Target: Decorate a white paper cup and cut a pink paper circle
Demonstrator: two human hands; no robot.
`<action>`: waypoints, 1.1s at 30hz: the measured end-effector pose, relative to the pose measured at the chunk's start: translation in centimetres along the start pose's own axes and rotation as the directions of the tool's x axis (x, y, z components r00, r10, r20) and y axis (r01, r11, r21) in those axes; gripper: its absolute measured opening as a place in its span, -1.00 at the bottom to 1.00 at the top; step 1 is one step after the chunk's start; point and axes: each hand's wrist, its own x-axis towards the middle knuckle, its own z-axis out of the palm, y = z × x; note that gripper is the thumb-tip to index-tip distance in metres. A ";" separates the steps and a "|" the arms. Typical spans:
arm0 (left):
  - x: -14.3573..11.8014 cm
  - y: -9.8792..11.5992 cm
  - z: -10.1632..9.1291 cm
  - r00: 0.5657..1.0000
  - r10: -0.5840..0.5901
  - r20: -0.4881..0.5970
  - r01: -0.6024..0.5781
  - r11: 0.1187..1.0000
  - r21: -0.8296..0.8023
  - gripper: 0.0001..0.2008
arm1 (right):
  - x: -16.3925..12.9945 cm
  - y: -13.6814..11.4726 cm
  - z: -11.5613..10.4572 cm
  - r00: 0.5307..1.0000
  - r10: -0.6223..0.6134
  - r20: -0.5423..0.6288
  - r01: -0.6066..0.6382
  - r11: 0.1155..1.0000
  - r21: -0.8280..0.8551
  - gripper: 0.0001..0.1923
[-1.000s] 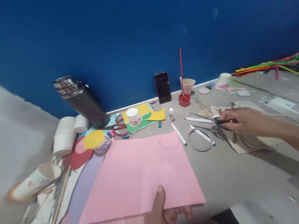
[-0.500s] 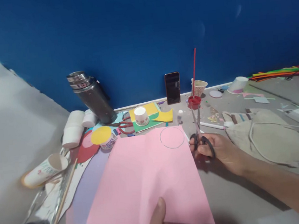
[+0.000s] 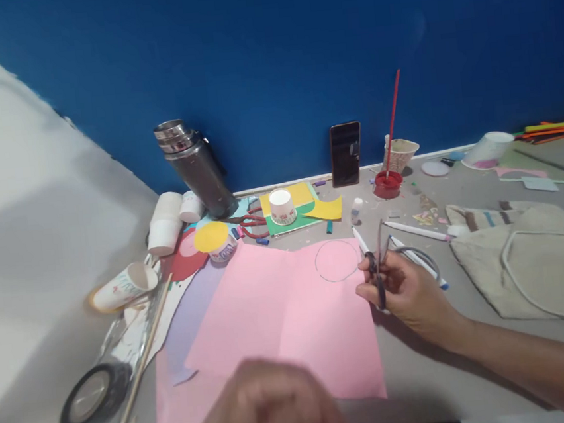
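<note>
A pink sheet of paper (image 3: 324, 340) with a crease down its middle lies in front of me. A pencil-like circle outline (image 3: 337, 261) is drawn near its top right corner. My right hand (image 3: 401, 286), at the sheet's right edge, has its fingers closed around the dark handles of scissors (image 3: 380, 262). The scissor blades point up and away from me. My left hand (image 3: 275, 405) hovers low over the sheet's near edge, close to the camera. It is blurred, and its curled fingers are partly hidden, so I cannot make out whether they hold anything.
A steel flask (image 3: 198, 173), a phone (image 3: 346, 154) and a red pot (image 3: 387, 185) with a stick stand by the blue wall. Paper cups (image 3: 282, 208), markers (image 3: 416, 230) and a roll of tape (image 3: 95, 397) lie around. A cloth bag (image 3: 537, 267) is at right.
My left hand has let go of the pink sheet and risen toward the camera. The sheet now lies lower. My right hand has turned the scissors. The view has shifted left.
</note>
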 end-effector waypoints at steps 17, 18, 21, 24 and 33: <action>15.0 3.4 -2.5 0.968 0.246 -0.040 -0.242 0.965 0.099 -0.67 | 2.0 0.1 -2.7 0.923 0.157 0.352 -0.198 0.977 0.084 -0.37; 14.8 3.5 -2.6 0.970 0.236 -0.054 -0.233 0.971 0.059 -0.64 | 2.1 0.0 -3.0 0.910 0.150 0.386 -0.198 0.976 0.086 -0.33; 14.6 3.9 -2.8 0.970 0.227 -0.085 -0.226 0.974 0.017 -0.58 | 1.9 -0.3 -3.2 0.861 0.179 0.477 -0.233 0.971 0.057 -0.27; 14.7 3.9 -3.0 0.963 0.239 -0.126 -0.241 0.971 0.001 -0.57 | 1.0 0.2 -2.5 0.809 0.233 0.540 -0.305 0.951 0.045 -0.23; 15.3 2.9 -2.8 0.956 0.237 -0.175 -0.242 0.970 -0.010 -0.60 | 0.5 2.2 -1.4 0.763 0.224 0.606 -0.337 0.938 0.077 -0.15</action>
